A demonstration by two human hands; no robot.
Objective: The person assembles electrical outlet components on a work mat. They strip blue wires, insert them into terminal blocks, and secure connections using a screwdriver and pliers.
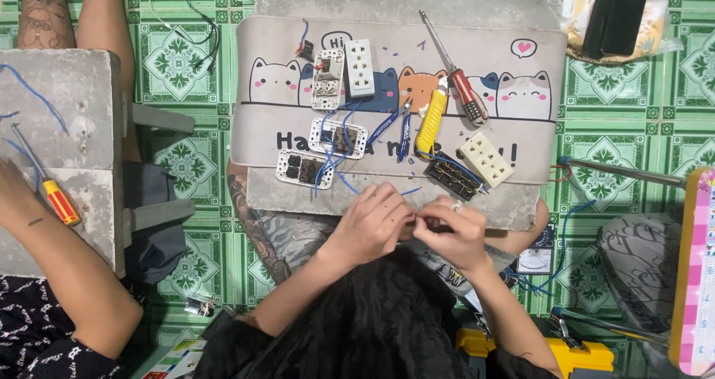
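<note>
Left hand (pixel 370 219) and right hand (pixel 453 230) meeting at the near edge of the surface (pixel 521 200), fingertips of both pinched on something too small to tell. Just beyond, black socket (pixel 452 176) trailing blue wires (pixel 331 167). Farther on, white frames (pixel 339 138), yellow tool (pixel 431 115), red screwdriver (pixel 456 74) on a cat-print mat (pixel 536 141).

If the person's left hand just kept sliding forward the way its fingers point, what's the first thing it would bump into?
The left hand points up and right, fingertips already meeting the right hand. Past that, the first thing in line looks like the dark socket module with blue wires on the cat-print mat, though depth is hard to judge.
</note>
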